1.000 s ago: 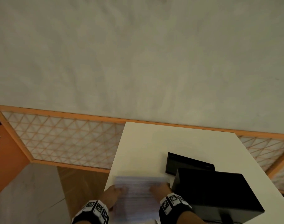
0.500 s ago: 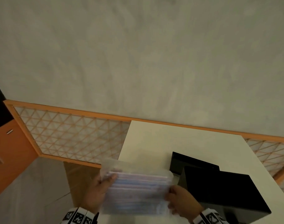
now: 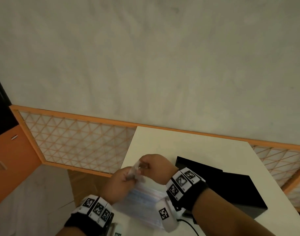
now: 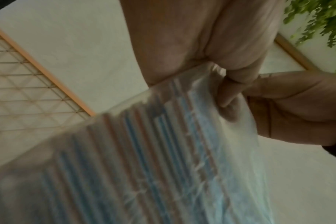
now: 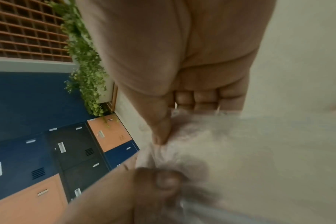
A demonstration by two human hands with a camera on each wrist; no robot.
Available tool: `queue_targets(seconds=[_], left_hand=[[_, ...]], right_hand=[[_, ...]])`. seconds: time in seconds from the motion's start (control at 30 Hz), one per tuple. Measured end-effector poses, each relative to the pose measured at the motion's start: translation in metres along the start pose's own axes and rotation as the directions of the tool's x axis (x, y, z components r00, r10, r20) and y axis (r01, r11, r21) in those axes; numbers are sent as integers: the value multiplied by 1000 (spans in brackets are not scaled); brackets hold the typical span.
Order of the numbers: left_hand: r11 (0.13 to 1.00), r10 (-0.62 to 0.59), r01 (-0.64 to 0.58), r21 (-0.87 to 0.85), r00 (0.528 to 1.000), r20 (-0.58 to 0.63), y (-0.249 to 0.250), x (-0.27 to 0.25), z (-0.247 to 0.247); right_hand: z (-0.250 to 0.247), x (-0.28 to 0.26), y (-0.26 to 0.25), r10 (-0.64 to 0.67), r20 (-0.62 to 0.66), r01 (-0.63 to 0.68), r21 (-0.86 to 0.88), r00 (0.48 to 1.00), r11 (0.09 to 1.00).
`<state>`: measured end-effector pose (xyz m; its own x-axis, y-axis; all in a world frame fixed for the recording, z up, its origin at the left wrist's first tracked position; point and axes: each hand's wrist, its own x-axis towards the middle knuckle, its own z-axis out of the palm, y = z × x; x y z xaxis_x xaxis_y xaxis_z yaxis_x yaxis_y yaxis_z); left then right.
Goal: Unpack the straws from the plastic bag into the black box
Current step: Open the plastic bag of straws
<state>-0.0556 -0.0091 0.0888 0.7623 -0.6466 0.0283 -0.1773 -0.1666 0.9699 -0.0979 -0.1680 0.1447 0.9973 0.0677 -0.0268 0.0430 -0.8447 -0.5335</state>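
A clear plastic bag point(image 3: 142, 200) full of blue, white and reddish straws point(image 4: 148, 159) hangs over the white table's near left part. My left hand point(image 3: 127, 179) pinches the bag's top edge from the left. My right hand point(image 3: 145, 165) pinches the same edge just beyond it, fingers curled on the crumpled film point(image 5: 184, 133). Both hands meet at the bag's mouth. The black box point(image 3: 231, 189) stands on the table to the right of my right wrist. Its inside is hidden from this angle.
A flat black lid or panel point(image 3: 193, 165) lies behind the box. The white table point(image 3: 188, 143) meets a grey wall with an orange-framed lattice panel point(image 3: 77, 142). Orange, blue and black lockers point(image 5: 48, 159) stand at the left; floor drops off beyond the table's left edge.
The hands held the bag flat by its two sides. They have come together at the bag's top edge, and the bag now hangs down toward me.
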Motion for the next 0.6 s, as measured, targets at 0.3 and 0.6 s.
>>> queue_targets(seconds=[0.3,0.6], left_hand=[[928,309,-261,265,938,-158,37,-2,-17],[852,454,-316,417,843,-289,63,-3,-16]], right_hand=[[-17,-10,-14,-65,-171,57,-50,983,997],[-13,-22,-16,-60,-215,69,33,975,997]])
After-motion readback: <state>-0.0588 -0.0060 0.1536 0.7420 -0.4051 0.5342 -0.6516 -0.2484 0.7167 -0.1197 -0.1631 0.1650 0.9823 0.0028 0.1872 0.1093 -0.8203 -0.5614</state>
